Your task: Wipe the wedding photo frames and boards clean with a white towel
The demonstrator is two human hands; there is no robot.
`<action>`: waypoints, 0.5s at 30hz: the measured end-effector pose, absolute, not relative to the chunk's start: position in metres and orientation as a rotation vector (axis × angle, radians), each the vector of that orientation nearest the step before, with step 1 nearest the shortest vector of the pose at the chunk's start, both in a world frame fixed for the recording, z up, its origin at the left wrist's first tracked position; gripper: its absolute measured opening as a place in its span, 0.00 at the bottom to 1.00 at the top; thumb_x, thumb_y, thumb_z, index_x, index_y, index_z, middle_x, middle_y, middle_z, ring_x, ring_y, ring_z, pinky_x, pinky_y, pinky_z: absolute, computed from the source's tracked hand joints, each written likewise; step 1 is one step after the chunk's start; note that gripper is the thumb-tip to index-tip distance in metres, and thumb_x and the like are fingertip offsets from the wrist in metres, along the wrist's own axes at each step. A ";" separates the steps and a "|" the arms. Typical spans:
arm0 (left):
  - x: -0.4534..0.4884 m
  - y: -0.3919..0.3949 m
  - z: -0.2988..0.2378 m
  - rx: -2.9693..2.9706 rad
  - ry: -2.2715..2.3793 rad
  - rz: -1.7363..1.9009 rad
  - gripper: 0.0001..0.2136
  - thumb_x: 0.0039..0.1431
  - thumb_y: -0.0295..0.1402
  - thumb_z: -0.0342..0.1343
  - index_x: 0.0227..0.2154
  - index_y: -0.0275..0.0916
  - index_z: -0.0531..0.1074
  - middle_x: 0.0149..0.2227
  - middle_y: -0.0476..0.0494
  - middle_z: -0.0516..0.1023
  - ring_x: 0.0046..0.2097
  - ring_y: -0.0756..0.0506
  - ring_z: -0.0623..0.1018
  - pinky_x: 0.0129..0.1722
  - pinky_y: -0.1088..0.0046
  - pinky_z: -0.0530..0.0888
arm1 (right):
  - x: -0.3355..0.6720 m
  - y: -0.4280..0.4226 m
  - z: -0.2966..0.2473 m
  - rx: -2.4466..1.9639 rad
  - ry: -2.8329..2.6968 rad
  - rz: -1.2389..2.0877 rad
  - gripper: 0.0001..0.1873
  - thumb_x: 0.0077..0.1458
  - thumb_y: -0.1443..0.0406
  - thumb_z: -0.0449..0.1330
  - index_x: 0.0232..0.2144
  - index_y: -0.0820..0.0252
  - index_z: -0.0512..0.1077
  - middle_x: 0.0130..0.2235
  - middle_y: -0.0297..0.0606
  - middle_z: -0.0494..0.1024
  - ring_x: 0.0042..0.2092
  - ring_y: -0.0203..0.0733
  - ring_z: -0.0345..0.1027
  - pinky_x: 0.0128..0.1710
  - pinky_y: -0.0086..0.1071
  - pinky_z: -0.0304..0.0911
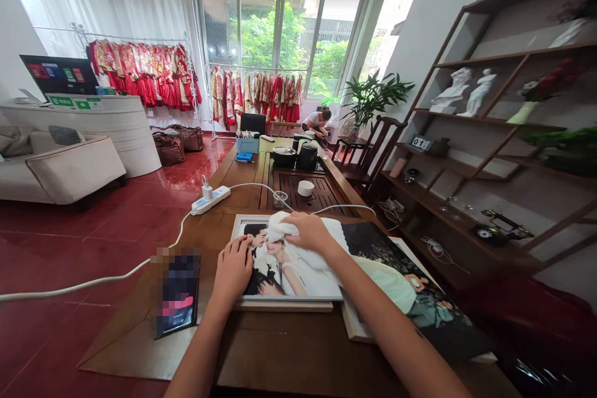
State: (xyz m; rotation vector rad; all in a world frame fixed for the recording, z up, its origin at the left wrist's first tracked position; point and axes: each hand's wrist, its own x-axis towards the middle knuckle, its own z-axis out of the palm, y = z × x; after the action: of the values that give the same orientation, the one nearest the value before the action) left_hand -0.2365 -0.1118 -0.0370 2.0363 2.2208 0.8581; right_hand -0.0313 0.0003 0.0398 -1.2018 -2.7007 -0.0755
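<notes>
A framed wedding photo (293, 267) lies on the brown wooden table (289, 348), with a frame edge showing beneath it. My left hand (234, 264) rests on the photo's left edge, fingers stretched out and holding nothing. A white cloth (321, 252) is bunched under my right hand (308, 233), whose fingers are wrapped over it near the photo's top. The rest of the cloth spreads across the photo's right part. To the right, a larger dark-backed photo panel (410, 280) lies partly beneath my right forearm.
A phone (178, 295) lies on the table's left side. A white power strip (211, 200) trails cables. Beyond are a tea tray (321, 189), a white cup (305, 188) and a dark pot (308, 155). Wooden shelves (494, 118) stand right; another person (318, 121) bends over at the back.
</notes>
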 end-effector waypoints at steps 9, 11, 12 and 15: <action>-0.236 -0.112 -0.035 2.049 2.213 0.842 0.15 0.64 0.34 0.42 0.51 0.46 0.66 0.56 0.45 0.69 0.57 0.44 0.66 0.52 0.63 0.64 | -0.033 -0.066 0.042 -0.775 -2.893 0.127 0.22 0.47 0.58 0.61 0.47 0.47 0.71 0.46 0.35 0.74 0.46 0.45 0.66 0.45 0.36 0.55; -0.236 -0.112 -0.035 2.051 2.207 0.837 0.15 0.65 0.34 0.42 0.52 0.46 0.66 0.57 0.45 0.68 0.57 0.44 0.65 0.53 0.63 0.63 | -0.032 -0.081 0.043 -0.683 -2.941 0.174 0.23 0.46 0.57 0.62 0.47 0.45 0.71 0.47 0.35 0.73 0.46 0.45 0.66 0.44 0.35 0.54; -0.236 -0.113 -0.035 2.049 2.207 0.834 0.15 0.65 0.34 0.42 0.52 0.45 0.66 0.57 0.45 0.68 0.57 0.44 0.65 0.53 0.63 0.63 | -0.031 -0.086 0.043 -0.650 -2.957 0.194 0.23 0.46 0.57 0.62 0.48 0.45 0.71 0.47 0.35 0.73 0.46 0.45 0.66 0.44 0.35 0.54; -0.236 -0.113 -0.035 2.039 2.207 0.827 0.16 0.65 0.34 0.42 0.52 0.46 0.66 0.57 0.46 0.68 0.57 0.44 0.65 0.53 0.62 0.63 | -0.030 -0.087 0.042 -0.623 -2.961 0.224 0.23 0.47 0.57 0.62 0.48 0.45 0.70 0.48 0.35 0.73 0.47 0.44 0.66 0.45 0.35 0.55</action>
State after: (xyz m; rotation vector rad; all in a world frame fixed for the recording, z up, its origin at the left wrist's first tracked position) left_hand -0.2365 -0.1134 -0.0346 2.0388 2.2070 0.8273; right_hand -0.0298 -0.0869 0.0419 -0.6227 -2.9610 0.2243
